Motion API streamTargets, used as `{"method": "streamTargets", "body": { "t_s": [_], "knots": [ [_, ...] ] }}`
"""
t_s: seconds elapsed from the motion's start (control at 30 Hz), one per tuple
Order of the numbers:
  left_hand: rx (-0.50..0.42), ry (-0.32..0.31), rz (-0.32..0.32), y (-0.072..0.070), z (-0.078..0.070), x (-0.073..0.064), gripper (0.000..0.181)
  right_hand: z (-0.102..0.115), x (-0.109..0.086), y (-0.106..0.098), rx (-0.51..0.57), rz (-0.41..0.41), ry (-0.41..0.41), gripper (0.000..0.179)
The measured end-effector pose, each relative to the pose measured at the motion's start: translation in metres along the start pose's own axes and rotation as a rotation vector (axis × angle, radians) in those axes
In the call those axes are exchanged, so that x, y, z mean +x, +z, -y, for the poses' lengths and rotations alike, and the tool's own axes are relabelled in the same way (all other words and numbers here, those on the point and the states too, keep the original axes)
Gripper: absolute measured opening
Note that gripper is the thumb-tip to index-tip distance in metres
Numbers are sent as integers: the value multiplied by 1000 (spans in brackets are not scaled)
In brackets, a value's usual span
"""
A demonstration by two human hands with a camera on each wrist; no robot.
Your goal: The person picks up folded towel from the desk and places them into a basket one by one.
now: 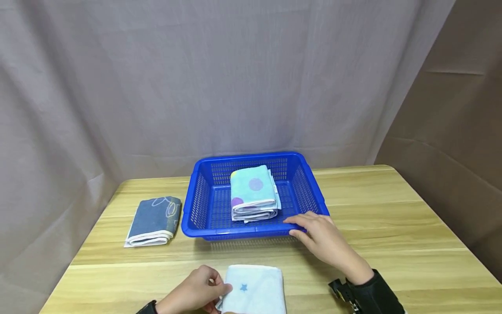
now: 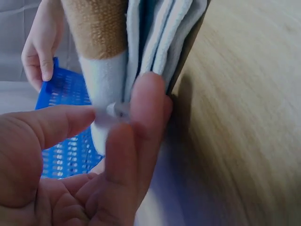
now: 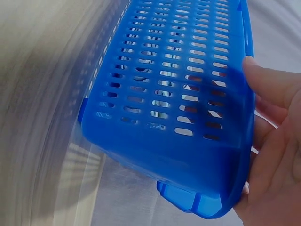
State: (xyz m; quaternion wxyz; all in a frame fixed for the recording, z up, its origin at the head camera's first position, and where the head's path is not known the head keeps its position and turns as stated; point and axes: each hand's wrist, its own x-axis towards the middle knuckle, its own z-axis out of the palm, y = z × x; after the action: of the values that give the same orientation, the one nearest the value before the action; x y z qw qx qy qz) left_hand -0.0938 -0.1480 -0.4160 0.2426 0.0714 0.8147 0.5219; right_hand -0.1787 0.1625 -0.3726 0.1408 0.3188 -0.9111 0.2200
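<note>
A blue plastic basket (image 1: 196,205) stands mid-table with a folded light-blue towel with coloured dots (image 1: 252,192) inside it. My right hand (image 1: 313,233) holds the basket's near right rim (image 3: 244,141), thumb over the edge and fingers beneath. At the table's front edge lies a folded white towel with a blue star (image 1: 255,290). My left hand (image 1: 209,288) pinches its left edge; in the left wrist view, thumb and fingers (image 2: 146,117) press the stacked folds (image 2: 160,42).
A folded dark blue-grey towel (image 1: 154,220) lies on the wooden table (image 1: 392,226) left of the basket. Grey curtain hangs behind and at both sides. The table's right half is bare wood.
</note>
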Motion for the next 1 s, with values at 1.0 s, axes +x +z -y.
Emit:
{"method": "streamTargets", "body": {
  "t_s": [1.0],
  "knots": [
    [-686, -184, 239, -18, 19, -33, 42, -1, -83, 7, 1365, 626, 805, 37]
  ]
}}
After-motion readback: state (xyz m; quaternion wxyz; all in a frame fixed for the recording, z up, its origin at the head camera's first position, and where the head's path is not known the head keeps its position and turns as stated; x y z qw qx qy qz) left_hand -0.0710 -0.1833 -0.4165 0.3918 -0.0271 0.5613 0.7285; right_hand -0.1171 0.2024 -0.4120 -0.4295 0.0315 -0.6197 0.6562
